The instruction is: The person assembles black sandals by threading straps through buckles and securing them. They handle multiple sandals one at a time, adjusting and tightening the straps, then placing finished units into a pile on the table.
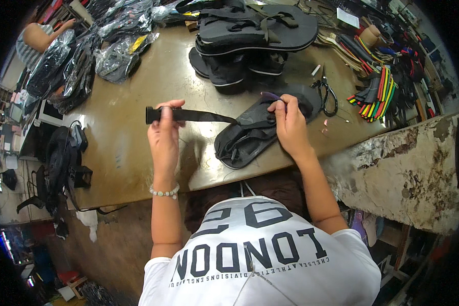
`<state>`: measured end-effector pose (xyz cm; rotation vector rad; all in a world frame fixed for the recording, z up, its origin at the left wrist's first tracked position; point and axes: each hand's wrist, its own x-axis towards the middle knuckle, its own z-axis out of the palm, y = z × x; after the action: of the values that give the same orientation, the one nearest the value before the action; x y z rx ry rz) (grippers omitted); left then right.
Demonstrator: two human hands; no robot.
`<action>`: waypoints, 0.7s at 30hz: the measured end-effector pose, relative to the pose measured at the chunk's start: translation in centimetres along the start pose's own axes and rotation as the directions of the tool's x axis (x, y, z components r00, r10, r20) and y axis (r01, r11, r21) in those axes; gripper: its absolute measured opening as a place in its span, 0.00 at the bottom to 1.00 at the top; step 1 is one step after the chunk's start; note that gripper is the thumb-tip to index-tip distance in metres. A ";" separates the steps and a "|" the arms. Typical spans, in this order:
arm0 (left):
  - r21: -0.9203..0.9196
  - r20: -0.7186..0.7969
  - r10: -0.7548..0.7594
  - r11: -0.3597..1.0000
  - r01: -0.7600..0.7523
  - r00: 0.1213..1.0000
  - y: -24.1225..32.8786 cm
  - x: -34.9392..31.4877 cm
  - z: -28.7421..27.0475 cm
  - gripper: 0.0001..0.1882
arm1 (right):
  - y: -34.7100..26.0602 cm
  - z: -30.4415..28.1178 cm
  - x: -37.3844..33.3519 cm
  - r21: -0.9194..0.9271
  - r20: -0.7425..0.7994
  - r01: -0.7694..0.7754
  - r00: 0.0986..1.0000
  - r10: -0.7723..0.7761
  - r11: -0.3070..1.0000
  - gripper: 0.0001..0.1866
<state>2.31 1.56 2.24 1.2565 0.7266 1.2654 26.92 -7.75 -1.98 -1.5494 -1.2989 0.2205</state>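
Observation:
A black sandal point(245, 140) lies on the brown worktable point(132, 143) just in front of me. A black webbing strap point(199, 116) runs from it out to the left, pulled taut. My left hand point(164, 133) pinches the strap's free end between thumb and fingers. My right hand point(289, 124) presses down on the sandal's far end and grips a small purple tool point(270, 96) there. A bead bracelet sits on my left wrist.
Stacked black sandals point(250, 38) stand at the back of the table, with black scissors point(327, 94) and coloured strap bundles point(380, 89) to the right. Plastic-wrapped sandals point(86, 56) pile at the left. Another person's arm point(38, 35) shows far left. A black bag point(61, 163) hangs off the table's left edge.

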 end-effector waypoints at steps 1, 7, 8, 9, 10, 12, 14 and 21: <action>-0.068 -0.037 0.080 0.994 -0.083 0.996 -0.2 0.5 0.8 0.16 | 0.1 -0.4 0.1 -0.044 -0.016 0.040 0.999 -0.041 0.998 0.09; -0.438 0.080 0.215 0.885 -0.159 0.973 -0.3 0.9 3.8 0.20 | 0.6 -0.3 -0.6 -0.308 -0.084 0.140 0.981 -0.174 0.941 0.09; -0.505 0.131 0.214 0.855 -0.121 0.968 -0.2 0.9 4.1 0.20 | 0.7 -0.1 -0.7 -0.276 -0.078 0.127 0.985 -0.154 0.953 0.09; -0.507 0.098 0.199 0.853 -0.123 0.975 -0.1 1.1 4.3 0.22 | 0.9 0.1 -0.8 -0.244 -0.074 0.113 0.988 -0.135 0.963 0.09; -0.520 0.120 0.215 0.845 -0.123 0.969 0.0 1.4 4.5 0.23 | 1.0 0.3 -0.8 -0.213 -0.071 0.099 0.991 -0.116 0.972 0.09; -0.563 0.128 0.226 0.818 -0.116 0.966 0.2 2.2 4.8 0.26 | 1.2 0.7 -0.8 0.082 -0.067 -0.040 0.997 0.046 0.996 0.10; -0.522 0.198 0.252 0.845 -0.115 0.947 0.5 2.6 5.0 0.27 | 1.4 1.3 -0.8 0.264 -0.095 -0.053 0.992 0.080 0.963 0.10; 0.561 0.502 -0.314 0.827 -0.027 0.806 0.6 1.6 7.5 0.15 | 1.7 2.6 -0.6 0.488 -0.291 0.101 0.955 0.053 0.867 0.10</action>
<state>9.48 0.92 4.93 1.8975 0.7340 0.4707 25.93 -6.46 -4.68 -1.0705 -0.9266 0.2723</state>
